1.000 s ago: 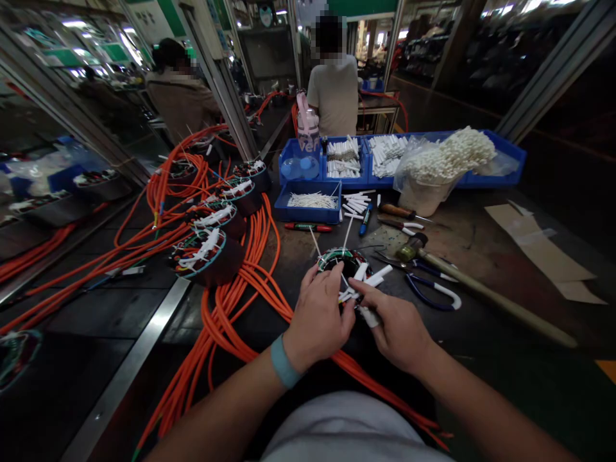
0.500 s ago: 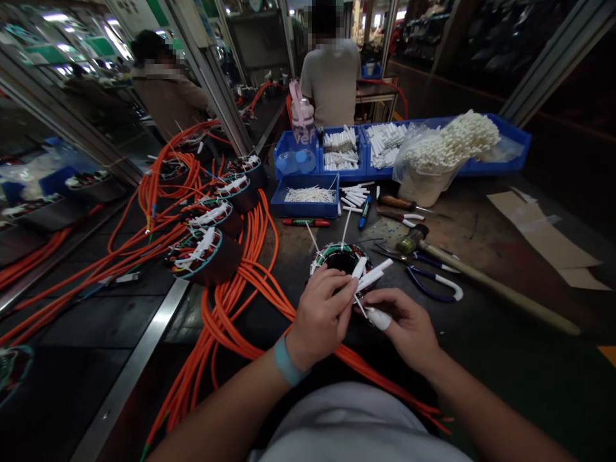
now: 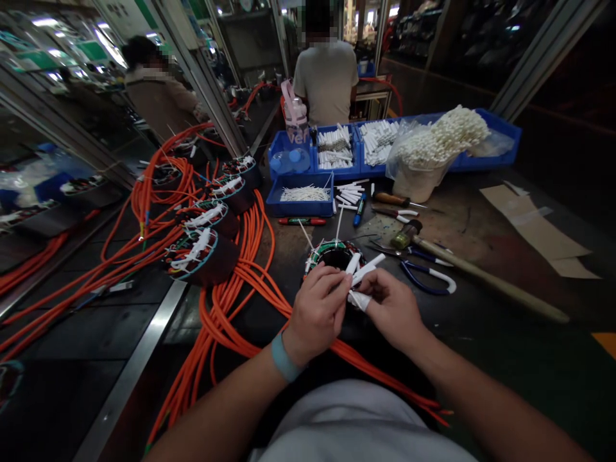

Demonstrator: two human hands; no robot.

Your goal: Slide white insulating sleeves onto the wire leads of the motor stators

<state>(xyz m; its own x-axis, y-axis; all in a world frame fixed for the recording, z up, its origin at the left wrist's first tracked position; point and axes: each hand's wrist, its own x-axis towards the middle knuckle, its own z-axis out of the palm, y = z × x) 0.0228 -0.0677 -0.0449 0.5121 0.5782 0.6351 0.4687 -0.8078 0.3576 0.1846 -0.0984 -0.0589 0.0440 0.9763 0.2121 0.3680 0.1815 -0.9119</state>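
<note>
A round motor stator (image 3: 332, 254) with green and red windings sits on the dark bench in front of me. White sleeves (image 3: 364, 268) stick out from its near edge. My left hand (image 3: 315, 313) is closed, pinching the sleeves and thin wires at the stator's near rim. My right hand (image 3: 392, 307) is closed too, with a white-taped fingertip (image 3: 359, 299) pressed against the same bundle. Both hands meet over the stator's front edge, and what lies under the fingers is hidden.
Finished stators (image 3: 201, 255) with orange cables (image 3: 240, 256) lie at left. Blue bins (image 3: 332, 154) of white sleeves, a bag of white pieces (image 3: 433, 147), blue-handled scissors (image 3: 426, 273), a hammer (image 3: 481, 276), pens and a screwdriver lie behind and to the right. Two people stand beyond the bench.
My right hand has drawn in from the right and closed on the sleeve bundle beside the left hand. The view has tilted slightly; the stator stays put.
</note>
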